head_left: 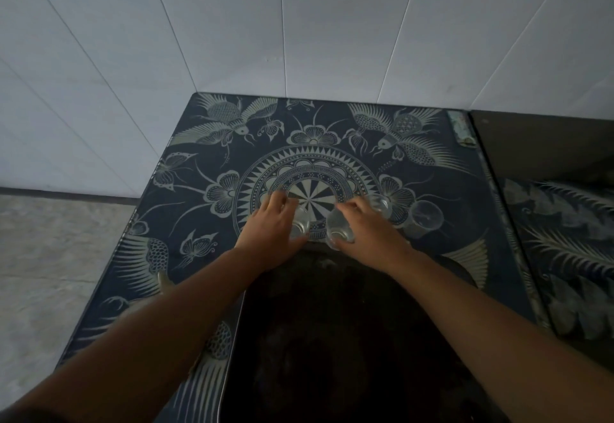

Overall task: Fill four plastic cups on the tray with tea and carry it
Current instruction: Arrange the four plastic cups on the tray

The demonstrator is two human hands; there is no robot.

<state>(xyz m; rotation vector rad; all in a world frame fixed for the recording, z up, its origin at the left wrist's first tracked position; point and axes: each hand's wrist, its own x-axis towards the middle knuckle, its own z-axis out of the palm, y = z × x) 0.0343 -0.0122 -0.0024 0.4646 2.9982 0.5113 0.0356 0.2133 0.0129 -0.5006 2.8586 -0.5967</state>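
The left grip (pixel 275 223) and right grip (pixel 365 228) each hold a clear cup (pixel 300 227); squeezing hard could crush one, or it could slip.

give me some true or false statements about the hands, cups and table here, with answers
1. The left hand grips a clear cup. True.
2. The right hand is open and holds nothing. False: it grips a second clear cup.
3. A third cup and a fourth cup stand on the tablecloth, to the right of the held cups. True.
4. All the cups hold dark tea. False: they look clear and empty.
5. The tablecloth is plain white. False: it is dark with a pale pattern of flowers and birds.
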